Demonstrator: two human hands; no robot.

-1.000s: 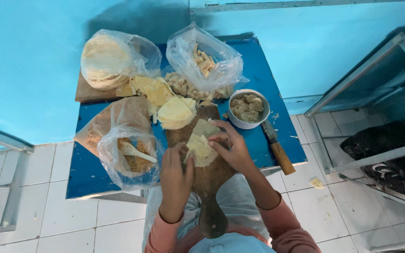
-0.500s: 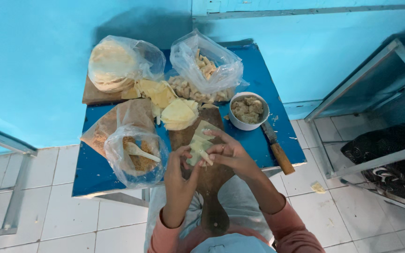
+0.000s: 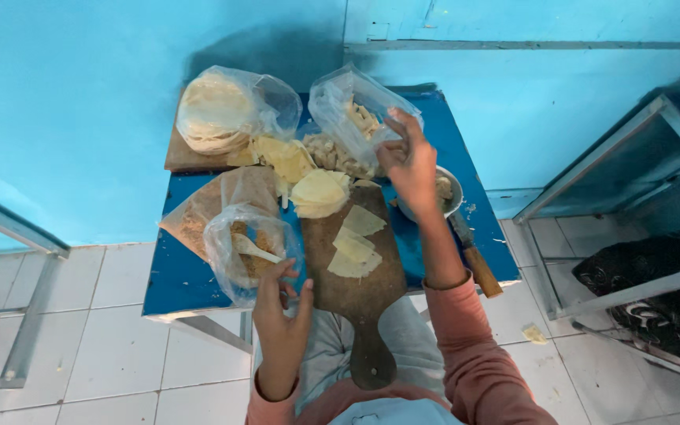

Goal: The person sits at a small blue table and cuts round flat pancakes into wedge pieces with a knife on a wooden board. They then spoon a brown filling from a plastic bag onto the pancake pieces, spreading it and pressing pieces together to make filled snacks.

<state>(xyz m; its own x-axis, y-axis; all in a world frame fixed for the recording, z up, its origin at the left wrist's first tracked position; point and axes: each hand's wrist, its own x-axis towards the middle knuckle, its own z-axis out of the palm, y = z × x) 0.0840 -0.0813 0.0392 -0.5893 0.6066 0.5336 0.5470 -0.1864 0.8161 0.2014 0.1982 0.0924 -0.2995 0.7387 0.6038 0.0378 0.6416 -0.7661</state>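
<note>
Hands, two, bare, pink sleeves at the wrists, well apart from one another. Left hand [image 3: 281, 303]: fingers loosely curled and empty, at the near edge of the tabletop [image 3: 168, 277], touching the clear plastic bag of brown crumbs [image 3: 247, 253], in which a pale spoon [image 3: 255, 249] lies. Right hand [image 3: 411, 161]: raised over the metal bowl [image 3: 452, 193], fingers spread and slightly bent, gripping nothing that shows; its fingertips are just beside a clear bag of pale pieces [image 3: 356, 122]. Wooden cutting board [image 3: 356, 287]: centre of the blue tabletop, handle pointing toward the person. On it, three flat pale dough pieces [image 3: 356, 242], overlapping, between the two hands. At the board's far end, a rounded pale yellow lump [image 3: 320, 193], with more yellow sheets [image 3: 283, 156] behind it. Far left: bag holding a stack of round flatbreads [image 3: 214, 114], resting on a second wooden board [image 3: 186, 159]. Right of the bowl: knife with wooden handle [image 3: 478, 264], lying along the tabletop edge. Surround: turquoise wall, white floor tiles.
</note>
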